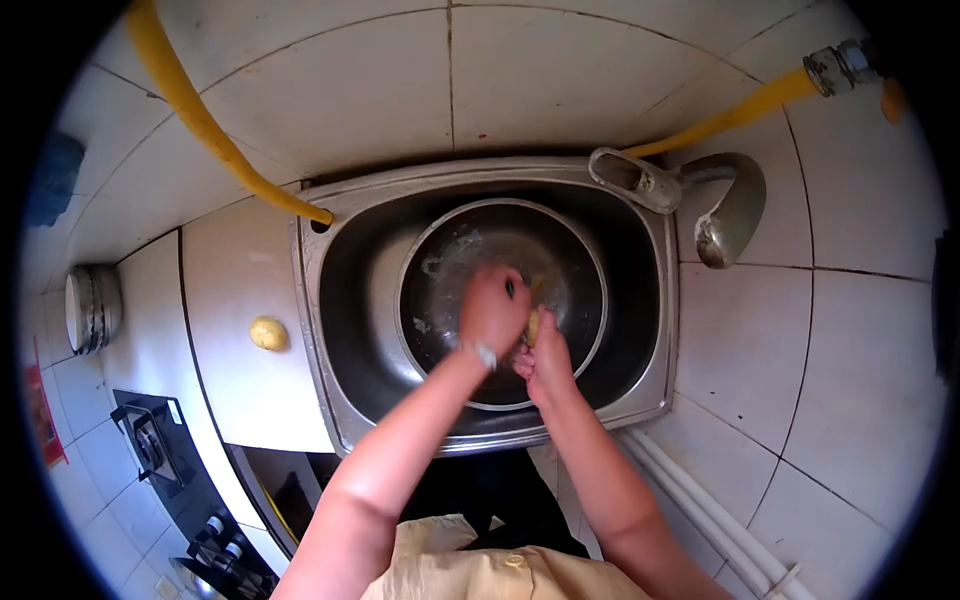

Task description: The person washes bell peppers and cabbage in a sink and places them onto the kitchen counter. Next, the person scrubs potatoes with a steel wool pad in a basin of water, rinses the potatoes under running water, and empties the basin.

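My right hand [547, 358] is closed around a yellowish potato [533, 327], held over a round metal basin [404, 318] in the sink. Only a strip of the potato shows between the two hands. Right beside it, my left hand [494, 305] is curled and smeared by motion. A small dark spot [511, 288] shows at its fingers, but I cannot make out what it is. Another pale yellow potato [268, 333] lies on the white counter to the left of the sink.
The basin sits inside a steel sink [345, 330]. A faucet [722, 215] stands at the back right, and a yellow hose [200, 115] enters the sink's left corner. Further left are a gas stove [150, 440] and stacked bowls [93, 308].
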Available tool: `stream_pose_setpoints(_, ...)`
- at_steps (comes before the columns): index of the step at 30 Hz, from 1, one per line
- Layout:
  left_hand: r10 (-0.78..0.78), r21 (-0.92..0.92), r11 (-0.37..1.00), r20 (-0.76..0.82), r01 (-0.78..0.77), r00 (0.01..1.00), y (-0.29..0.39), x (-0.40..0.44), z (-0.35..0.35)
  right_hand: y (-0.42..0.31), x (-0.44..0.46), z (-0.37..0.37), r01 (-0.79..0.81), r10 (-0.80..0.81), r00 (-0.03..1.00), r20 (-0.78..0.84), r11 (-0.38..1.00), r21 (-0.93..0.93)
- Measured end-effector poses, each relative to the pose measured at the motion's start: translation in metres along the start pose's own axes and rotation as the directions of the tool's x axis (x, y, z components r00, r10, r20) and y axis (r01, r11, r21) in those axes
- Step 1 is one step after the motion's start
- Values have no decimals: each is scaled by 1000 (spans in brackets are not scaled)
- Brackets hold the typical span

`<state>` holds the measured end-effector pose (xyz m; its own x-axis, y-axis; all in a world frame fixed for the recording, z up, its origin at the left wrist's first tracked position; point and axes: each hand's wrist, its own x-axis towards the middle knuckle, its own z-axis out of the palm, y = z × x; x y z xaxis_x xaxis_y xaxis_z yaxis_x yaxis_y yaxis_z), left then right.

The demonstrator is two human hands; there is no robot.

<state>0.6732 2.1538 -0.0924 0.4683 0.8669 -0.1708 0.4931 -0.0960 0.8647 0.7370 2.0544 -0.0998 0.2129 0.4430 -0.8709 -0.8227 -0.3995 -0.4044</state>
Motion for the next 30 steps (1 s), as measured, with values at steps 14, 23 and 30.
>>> stream_pose_setpoints(14, 29, 448, 892, 74, -59, 997, -75, 30, -4, -10, 50, -33, -63, 59, 996, 70, 996, 60)
stream_pose_setpoints(23, -40, 94, 995, -20, 41, 999, -85, -6, -12, -11, 64, -15, 268, -305, 952, -15, 858, -439)
stream_pose_setpoints(30, 16, -114, 993, -197, -39, 980, -12, -41, -43, -15, 19, -11, -79, 7, 914, 407, 984, 159)
